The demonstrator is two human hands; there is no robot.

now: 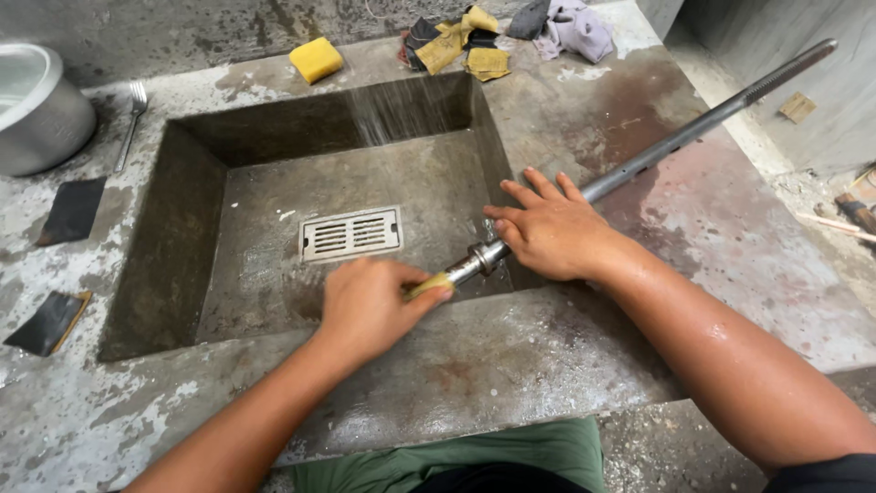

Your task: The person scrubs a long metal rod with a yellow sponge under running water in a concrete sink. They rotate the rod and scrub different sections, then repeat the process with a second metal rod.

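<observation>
A long grey metal rod (693, 132) lies slanted across the concrete sink's (182, 210) right rim, its near end with a collar (484, 258) hanging over the basin. My right hand (552, 228) presses flat on the rod near the collar, pinning it to the rim. My left hand (370, 306) grips a small yellowish pad (429, 285) wrapped around the rod's near tip. A metal drain grate (351, 234) sits in the basin floor just beyond my left hand.
A yellow sponge (316, 59), crumpled yellow and dark sheets (461, 43) and a grey cloth (570, 26) lie behind the sink. A steel pot (36, 110) and fork (132, 119) sit at left, with two dark abrasive sheets (71, 208) (46, 321).
</observation>
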